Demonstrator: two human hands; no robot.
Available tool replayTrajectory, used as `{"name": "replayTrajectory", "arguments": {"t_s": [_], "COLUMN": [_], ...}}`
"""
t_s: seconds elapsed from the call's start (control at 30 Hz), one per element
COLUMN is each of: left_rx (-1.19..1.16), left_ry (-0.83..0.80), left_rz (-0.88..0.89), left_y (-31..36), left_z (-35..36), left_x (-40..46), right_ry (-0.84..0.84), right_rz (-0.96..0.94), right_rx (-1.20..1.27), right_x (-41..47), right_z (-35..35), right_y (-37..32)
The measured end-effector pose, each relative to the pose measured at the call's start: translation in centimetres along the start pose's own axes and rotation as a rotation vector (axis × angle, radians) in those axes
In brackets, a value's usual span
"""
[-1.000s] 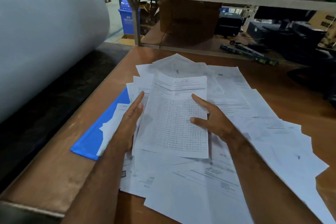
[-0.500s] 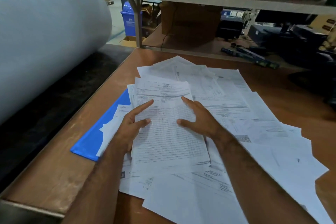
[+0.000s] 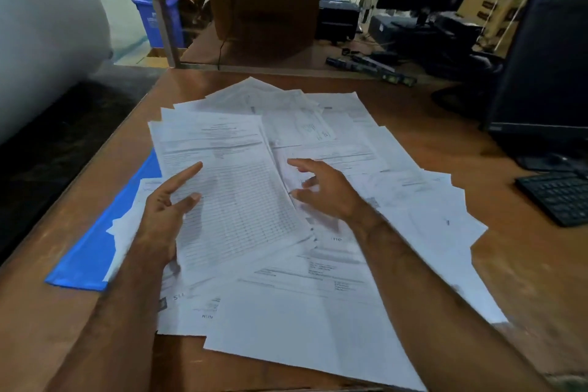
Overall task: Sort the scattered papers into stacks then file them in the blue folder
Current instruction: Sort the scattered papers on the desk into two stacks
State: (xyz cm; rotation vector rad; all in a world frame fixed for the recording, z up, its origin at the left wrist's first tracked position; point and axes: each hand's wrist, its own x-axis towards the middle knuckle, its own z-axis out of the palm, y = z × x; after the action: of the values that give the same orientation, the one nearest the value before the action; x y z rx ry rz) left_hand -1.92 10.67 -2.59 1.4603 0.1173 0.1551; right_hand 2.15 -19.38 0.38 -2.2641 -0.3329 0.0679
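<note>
Brown wooden tabletop point(image 3: 477, 200) runs under a low shelf, and nearly all of its middle is buried in loose white sheets. Farthest to the outside of the left hand point(image 3: 165, 210), the blue folder point(image 3: 92, 251) lies flat with most of its cover hidden under paper; it looks thin and slick, so I judge it best freed by sliding it out along the table instead of lifting from one corner. That hand has its fingers straight and spread, the forefinger and thumb lying on the gridded form point(image 3: 235, 197), which sits on top of the heap between the two hands. A single sheet like this is light, limp and ready to skate over the ones below, so a flat palm to steer it and a pinch at an edge or corner to lift it seems the safest hold. Past the form's far edge the right hand point(image 3: 324, 191) hovers with its fingers loosely curved and apart, gripping nothing. Beyond it the scattered papers point(image 3: 413, 200) fan outward, overlapping and easily creased. Further out still stands a black keyboard point(image 3: 560, 197).
</note>
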Motion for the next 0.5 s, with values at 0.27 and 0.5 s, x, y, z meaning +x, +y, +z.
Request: {"name": "replayTrajectory", "arguments": {"t_s": [0.27,0.5], "left_rx": [-0.013,-0.016], "left_ry": [-0.010,0.009], "left_rz": [0.012,-0.011], "left_y": [0.4,0.7], "left_z": [0.2,0.1], "left_x": [-0.8,-1.0], "right_ry": [-0.221,0.078], "right_rz": [0.237,0.248], "right_rx": [-0.492,-0.562], "right_x": [-7.2,-6.0], "right_z": [-4.1,-4.5], "right_y": [3.9,5.9]}}
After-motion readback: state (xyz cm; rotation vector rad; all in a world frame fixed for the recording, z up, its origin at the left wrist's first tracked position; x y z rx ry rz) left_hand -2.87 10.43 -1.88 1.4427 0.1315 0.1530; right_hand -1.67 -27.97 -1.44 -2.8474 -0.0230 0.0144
